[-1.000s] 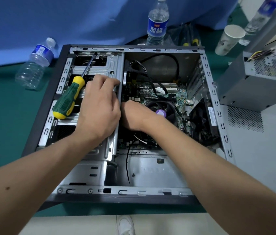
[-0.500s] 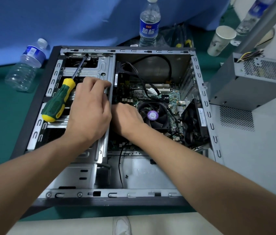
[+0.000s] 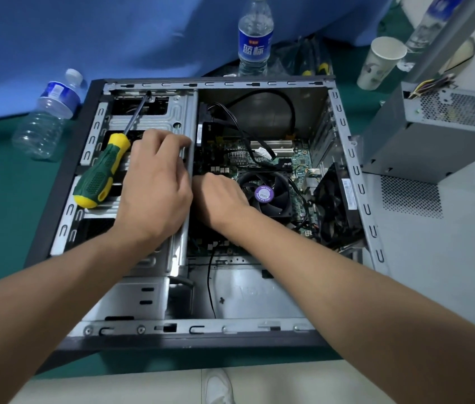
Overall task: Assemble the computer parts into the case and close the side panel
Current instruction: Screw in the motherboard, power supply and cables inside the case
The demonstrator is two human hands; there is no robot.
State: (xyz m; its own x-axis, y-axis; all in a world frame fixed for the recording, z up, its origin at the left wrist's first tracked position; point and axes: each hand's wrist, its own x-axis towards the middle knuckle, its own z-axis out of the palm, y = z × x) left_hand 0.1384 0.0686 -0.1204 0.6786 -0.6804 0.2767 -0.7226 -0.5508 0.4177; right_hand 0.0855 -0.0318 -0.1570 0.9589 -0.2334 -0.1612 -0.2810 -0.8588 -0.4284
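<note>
Gripping the edge of the drive cage (image 3: 182, 170), my left hand (image 3: 154, 188) is curling its fingers over the metal lip, while my right hand (image 3: 218, 196) is reaching down beside it toward the motherboard (image 3: 259, 158); its fingers are hidden under the knuckles, so I cannot tell whether they are pinching anything. Over the last second both hands are staying almost exactly where they were (only my head is drifting, sliding the case (image 3: 64, 182) a little in view), and the fan (image 3: 264, 193) is showing more fully beside my right wrist. I am judging this as fiddly seating work low between cage and board, not yet finished. My screwdriver (image 3: 100, 176) is lying untouched across the cage, just left of my left hand. Outside the case, to the right, the power supply (image 3: 434, 132) is waiting on the side panel (image 3: 434, 258), so closing up looks well off.
</note>
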